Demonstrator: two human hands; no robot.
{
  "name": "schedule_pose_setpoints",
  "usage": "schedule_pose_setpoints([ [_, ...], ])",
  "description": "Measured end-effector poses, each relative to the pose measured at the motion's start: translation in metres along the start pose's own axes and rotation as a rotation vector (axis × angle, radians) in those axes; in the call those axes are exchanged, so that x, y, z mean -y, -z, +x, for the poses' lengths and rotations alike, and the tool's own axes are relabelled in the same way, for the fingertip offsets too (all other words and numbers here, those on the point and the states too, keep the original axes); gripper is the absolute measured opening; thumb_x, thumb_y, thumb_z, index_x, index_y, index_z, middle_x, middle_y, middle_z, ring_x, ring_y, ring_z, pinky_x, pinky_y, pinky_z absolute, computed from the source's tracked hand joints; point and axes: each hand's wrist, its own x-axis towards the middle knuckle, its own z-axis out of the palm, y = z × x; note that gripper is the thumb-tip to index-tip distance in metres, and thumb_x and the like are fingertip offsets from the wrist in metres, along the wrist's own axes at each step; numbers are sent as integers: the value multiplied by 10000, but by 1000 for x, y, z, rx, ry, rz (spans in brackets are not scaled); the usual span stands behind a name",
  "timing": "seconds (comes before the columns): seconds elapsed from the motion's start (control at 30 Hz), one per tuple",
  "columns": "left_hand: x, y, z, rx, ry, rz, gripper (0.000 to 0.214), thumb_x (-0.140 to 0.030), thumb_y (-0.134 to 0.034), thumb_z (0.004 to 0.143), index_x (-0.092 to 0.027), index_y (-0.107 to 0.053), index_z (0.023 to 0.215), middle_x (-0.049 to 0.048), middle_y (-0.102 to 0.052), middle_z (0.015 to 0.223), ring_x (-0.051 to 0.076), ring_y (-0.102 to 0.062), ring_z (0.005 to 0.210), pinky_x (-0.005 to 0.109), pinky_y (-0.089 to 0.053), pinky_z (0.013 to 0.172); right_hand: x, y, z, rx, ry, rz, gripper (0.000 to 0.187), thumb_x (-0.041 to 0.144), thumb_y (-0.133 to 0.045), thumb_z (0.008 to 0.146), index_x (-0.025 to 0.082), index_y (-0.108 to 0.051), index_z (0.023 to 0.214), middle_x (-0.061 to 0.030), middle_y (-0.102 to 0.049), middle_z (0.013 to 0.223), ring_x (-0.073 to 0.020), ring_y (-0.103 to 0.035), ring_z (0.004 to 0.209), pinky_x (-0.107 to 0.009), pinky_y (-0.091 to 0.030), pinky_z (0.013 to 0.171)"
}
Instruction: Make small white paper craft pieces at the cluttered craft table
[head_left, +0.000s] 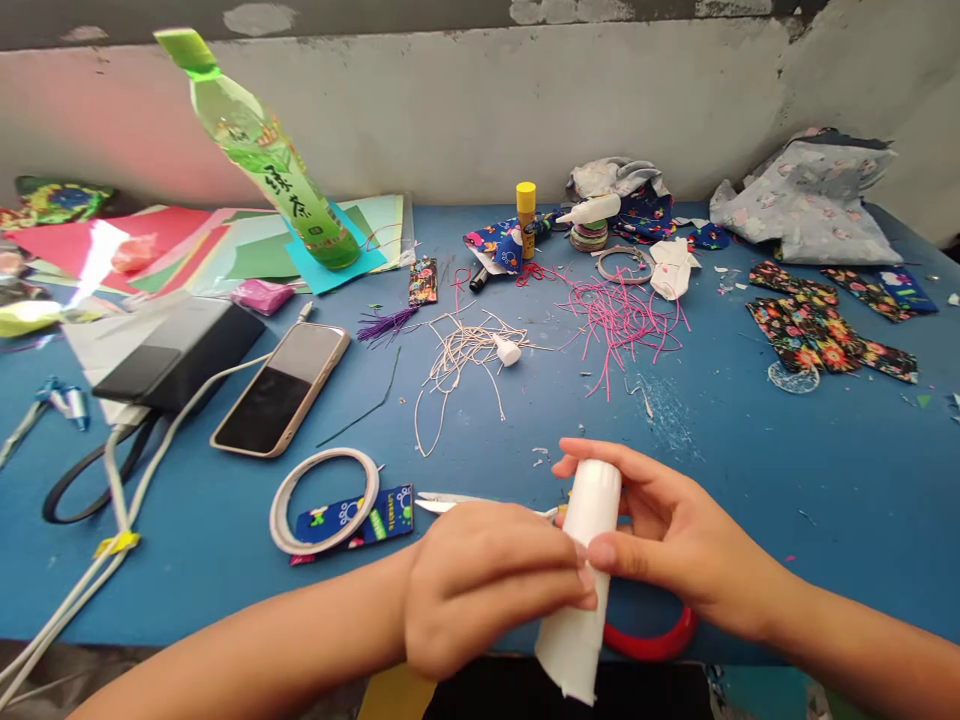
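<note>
Near the front edge of the blue table I hold a white tube (576, 600), tilted, with a ridged upper end and an uneven lower edge. My left hand (499, 585) pinches its middle from the left, fingers pressed together. From the right, the thumb and fingers of my right hand (675, 530) grip its upper part. Scissors lie under and behind my hands; the blades (442, 502) and a red handle (654, 640) show. To the left, a roll of white tape (282, 505) rests partly over a blue patterned cloth strip (394, 512).
Cream cords (469, 355) with a white nozzle cap (507, 350) and pink cords (619, 310) lie beyond my hands. Further left are a phone (281, 390), a black box (180, 350) with cables and a green tea bottle (277, 180). A glue stick (526, 225) stands behind; floral cloth (817, 335) lies right.
</note>
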Motion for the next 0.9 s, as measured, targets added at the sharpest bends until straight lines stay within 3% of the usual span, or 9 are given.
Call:
schedule_pose_setpoints([
  [0.07, 5, -3, 3, -122, 63, -58, 94, -142, -570, 917, -112, -657, 897, 69, -706, 829, 110, -680, 737, 172, -569, 706, 1, 0, 0, -33, 38, -7, 513, 241, -801, 718, 351, -590, 1172, 11, -554, 1183, -97, -623, 874, -231, -547, 771],
  [0.13, 11, -7, 8, -157, 143, -150, 114, -163, -590, 908, -104, -658, 838, 69, -686, 801, 105, -662, 736, 174, -561, 705, 2, 1, 1, -68, 75, 0, 483, 259, -793, 730, 357, -590, 1156, 13, -550, 1170, -101, -623, 883, -227, -564, 749],
  [0.37, 18, -6, 16, -110, 379, -446, 275, -381, -604, 873, -139, -734, 896, 64, -657, 818, 110, -635, 730, 185, -535, 649, 3, 7, 3, -154, 131, -61, 475, 309, -793, 725, 333, -588, 1153, -2, -572, 1144, -126, -617, 928, -221, -573, 739],
  [0.5, 20, 1, 17, -15, 324, -448, 345, -330, -800, 684, -163, -735, 979, 61, -644, 860, 134, -634, 754, 210, -548, 651, 4, 8, 1, -172, 135, -105, 493, 331, -786, 728, 320, -577, 1175, -22, -579, 1180, -155, -633, 952, -251, -580, 753],
  [0.7, 21, 4, 18, 111, 225, -319, 88, -145, -662, 837, -100, -737, 845, 105, -644, 908, 125, -650, 776, 202, -564, 724, 6, 9, 1, -184, 132, -179, 519, 363, -783, 725, 303, -562, 1190, -37, -611, 1151, -165, -664, 877, -293, -594, 753],
  [0.9, 19, -3, 14, 38, 120, -176, 131, -138, -586, 896, -82, -673, 817, 80, -643, 801, 110, -624, 740, 178, -541, 716, 4, 3, -2, -149, 199, -265, 449, 324, -767, 749, 329, -578, 1156, -32, -570, 1219, -164, -645, 913, -287, -599, 750],
])
